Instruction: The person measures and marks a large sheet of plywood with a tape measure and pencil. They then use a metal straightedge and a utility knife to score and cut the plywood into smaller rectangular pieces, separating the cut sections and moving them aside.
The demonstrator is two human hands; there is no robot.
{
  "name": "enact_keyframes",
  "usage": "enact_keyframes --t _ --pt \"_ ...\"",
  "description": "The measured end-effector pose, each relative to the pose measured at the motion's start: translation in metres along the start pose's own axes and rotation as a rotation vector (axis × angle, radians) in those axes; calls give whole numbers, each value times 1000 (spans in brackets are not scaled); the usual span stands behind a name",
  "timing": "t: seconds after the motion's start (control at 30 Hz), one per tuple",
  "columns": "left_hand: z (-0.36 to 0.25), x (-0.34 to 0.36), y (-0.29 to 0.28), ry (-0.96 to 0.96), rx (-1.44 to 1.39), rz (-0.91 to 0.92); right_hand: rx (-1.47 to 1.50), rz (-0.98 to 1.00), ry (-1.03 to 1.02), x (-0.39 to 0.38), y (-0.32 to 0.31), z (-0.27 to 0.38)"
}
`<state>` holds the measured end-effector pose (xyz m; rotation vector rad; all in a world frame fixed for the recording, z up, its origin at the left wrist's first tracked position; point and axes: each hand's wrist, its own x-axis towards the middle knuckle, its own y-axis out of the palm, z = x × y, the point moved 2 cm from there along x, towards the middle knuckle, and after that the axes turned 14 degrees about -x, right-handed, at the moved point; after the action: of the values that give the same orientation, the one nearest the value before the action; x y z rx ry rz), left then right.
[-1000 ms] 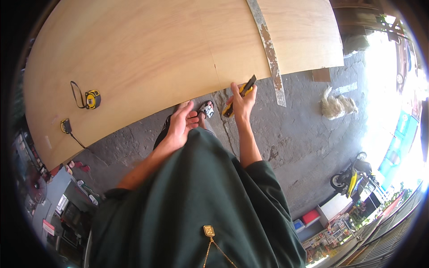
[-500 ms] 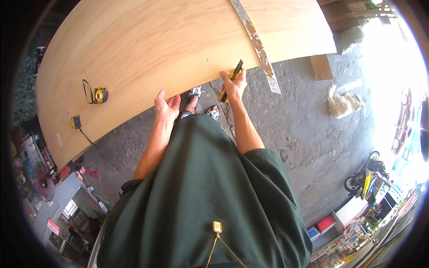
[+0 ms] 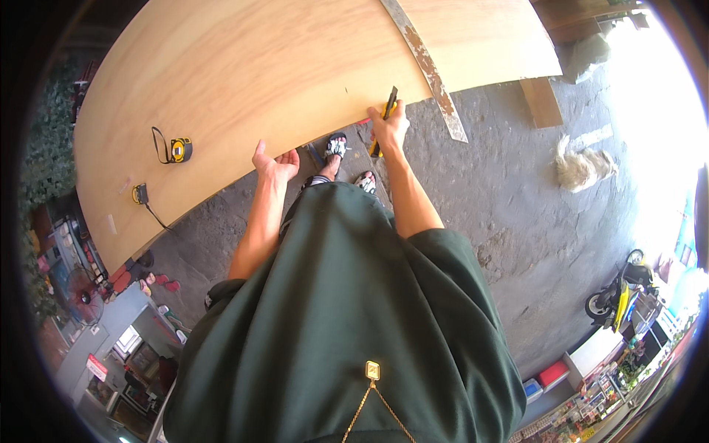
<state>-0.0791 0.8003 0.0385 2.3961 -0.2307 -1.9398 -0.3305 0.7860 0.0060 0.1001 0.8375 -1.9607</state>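
Note:
A large pale plywood sheet (image 3: pixel 244 81) spans the area in front of me. At its near edge, my left hand (image 3: pixel 275 165) is palm up with thumb and fingers apart, holding nothing; whether it touches the sheet I cannot tell. Farther right, my right hand (image 3: pixel 391 129) grips a yellow and black utility knife (image 3: pixel 388 108), its dark end pointing away from me over the sheet's edge. Just beyond that hand, a long worn metal straightedge (image 3: pixel 427 65) lies across the sheet and sticks out past the near edge. A short dark mark (image 3: pixel 346 90) shows on the wood.
Two tape measures, one yellow-black (image 3: pixel 180 150) and one smaller (image 3: pixel 140 194), rest on the sheet's left part. My sandalled feet (image 3: pixel 336 145) stand under the near edge on rough grey concrete (image 3: pixel 509 199). A pale bundle (image 3: pixel 586 168), a wood offcut (image 3: pixel 541 102) and a yellow motorcycle (image 3: pixel 622 299) are to the right.
The view has shifted slightly, so the sheet and floor appear a little to the right. My right hand, still round the knife, and my left hand keep nearly the same places along the edge.

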Motion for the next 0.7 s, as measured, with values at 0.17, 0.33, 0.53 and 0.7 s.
enact_keyframes --t 0.17,0.33,0.53,0.7 --pt "-5 39 -9 36 109 -41 -7 -20 -45 4 3 -7" --pt "-11 51 -18 44 210 49 -42 22 -21 3 0 -4" --pt "-27 6 -27 437 550 -21 -249 -25 -133 2 4 -2" --pt "-73 12 8 1665 1306 294 -165 54 -285 24 17 53"
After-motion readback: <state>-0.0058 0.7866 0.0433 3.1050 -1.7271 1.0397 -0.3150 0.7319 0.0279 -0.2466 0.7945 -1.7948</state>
